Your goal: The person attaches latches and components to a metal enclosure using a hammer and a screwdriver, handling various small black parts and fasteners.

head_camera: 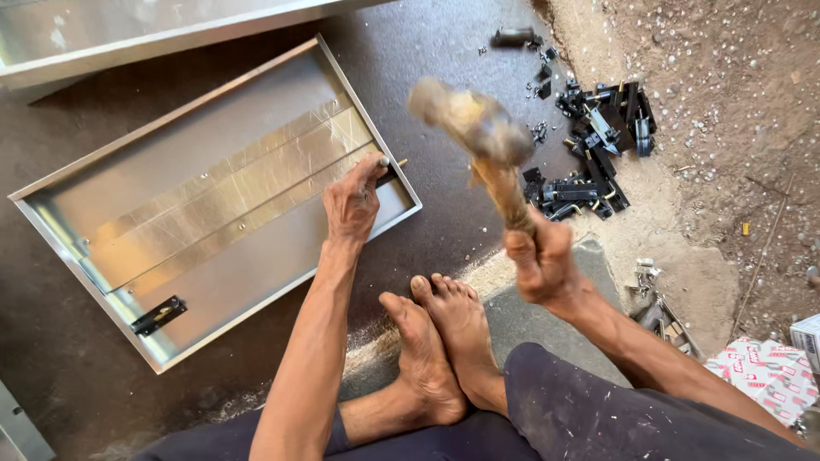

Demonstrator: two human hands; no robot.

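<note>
My right hand (540,260) has its grip closed around the wooden handle of a hammer (483,137), raised and blurred, head up and to the far left of the fist. My left hand (352,201) pinches a small pin (386,164) at the right rim of the metal tray (171,154) on the floor. The pin lies left of and below the hammer head, and the handle slants toward it.

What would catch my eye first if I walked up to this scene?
The blurred wooden-handled hammer, raised in the right hand at centre. Left of it, the left hand pins a small punch against the shiny rectangular sheet-metal tray on the dark floor. A pile of black metal latches lies upper right.
</note>
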